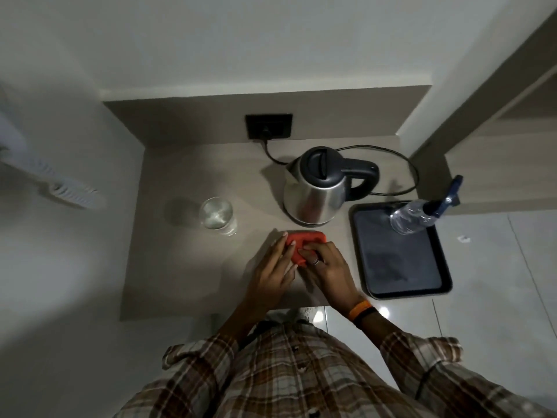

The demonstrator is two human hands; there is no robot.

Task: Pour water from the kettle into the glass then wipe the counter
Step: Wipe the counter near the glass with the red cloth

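Glass (216, 217) stood far left, seemingly w/ water, clear of the wiping. L hand (272, 267), fingers straight & together, steadied the red cloth (304, 240) on the counter (180, 267). R hand (327, 268) fingers curled onto it, prob. to wipe. Kettle (313, 188) sat parked just behind.

A dark tray (401, 267) carries what looks like a spray bottle (413, 217); black socket (269, 126) behind.

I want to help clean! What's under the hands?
An orange cloth lies on the counter under both hands: left hand flat on it, right hand curled on it. Its near part is covered.
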